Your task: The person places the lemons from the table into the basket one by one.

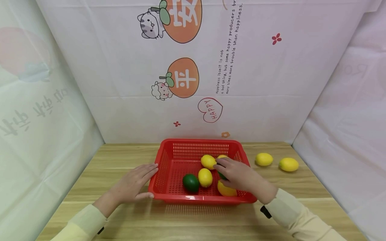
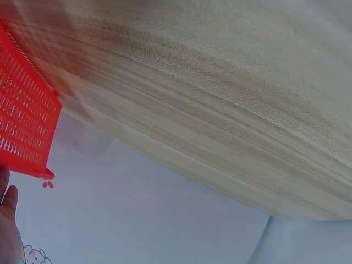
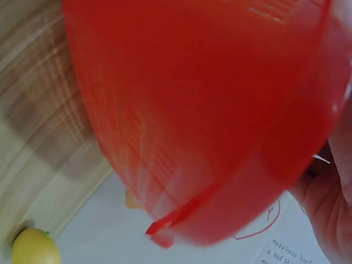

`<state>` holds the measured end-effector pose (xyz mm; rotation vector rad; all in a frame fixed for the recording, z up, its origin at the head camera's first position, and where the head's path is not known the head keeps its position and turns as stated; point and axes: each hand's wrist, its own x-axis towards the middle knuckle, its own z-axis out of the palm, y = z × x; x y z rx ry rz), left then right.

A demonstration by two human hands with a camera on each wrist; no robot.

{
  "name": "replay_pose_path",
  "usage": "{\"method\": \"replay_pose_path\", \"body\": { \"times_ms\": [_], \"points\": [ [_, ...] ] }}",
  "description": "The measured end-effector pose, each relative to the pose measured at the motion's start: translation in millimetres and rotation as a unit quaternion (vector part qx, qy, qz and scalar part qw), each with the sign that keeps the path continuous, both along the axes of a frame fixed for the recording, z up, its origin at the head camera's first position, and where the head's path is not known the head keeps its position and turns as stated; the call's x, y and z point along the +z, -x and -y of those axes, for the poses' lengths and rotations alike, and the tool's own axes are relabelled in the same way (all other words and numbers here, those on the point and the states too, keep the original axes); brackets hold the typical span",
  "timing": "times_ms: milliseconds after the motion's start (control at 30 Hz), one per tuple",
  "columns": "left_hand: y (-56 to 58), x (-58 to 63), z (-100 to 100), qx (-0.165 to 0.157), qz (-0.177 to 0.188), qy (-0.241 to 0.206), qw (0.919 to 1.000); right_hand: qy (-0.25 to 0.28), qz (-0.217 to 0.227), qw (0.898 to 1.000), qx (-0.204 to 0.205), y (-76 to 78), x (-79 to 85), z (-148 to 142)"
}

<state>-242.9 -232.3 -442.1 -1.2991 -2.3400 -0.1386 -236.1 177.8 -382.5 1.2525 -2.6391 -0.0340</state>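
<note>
Dark green fruit (image 1: 221,175) is sitting in the right half of the red basket (image 1: 197,197), and in the head view it is lying under the right hand (image 1: 241,174), between fingers and thumb, which are curving round it from above; how firmly they are gripping is not showing, and its long axis is staying hidden. An orange fruit (image 1: 226,189) is crowding it on the near side, a lemon (image 1: 208,162) is lying on the far left side, and the basket's right rim is passing beneath the right wrist. Wider room is opening leftward, past the second green fruit (image 1: 191,183). The left hand (image 1: 132,184) is lying well apart from the held fruit, its fingers extending loosely against the left rim and gripping nothing that is showing. In the left wrist view, that hand is touching the basket's edge, with bare counter (image 2: 181,121) stretching away from it. In the right wrist view, the basket wall is filling the middle, the right hand is showing partly behind the rim, and its hold is being hidden
</note>
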Motion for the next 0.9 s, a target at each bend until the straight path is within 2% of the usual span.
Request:
{"method": "replay_pose_path", "body": {
  "times_ms": [200,900],
  "points": [
    [-0.6,0.1,0.3,0.002,0.002,0.000,1.0000,0.007,0.005,1.000,0.017,-1.7,-1.0,6.5],
    [0.4,-0.5,0.1,0.002,0.000,0.000,1.0000,-0.006,0.033,0.999,0.021,-5.8,-7.8,12.1]
  ]
}}
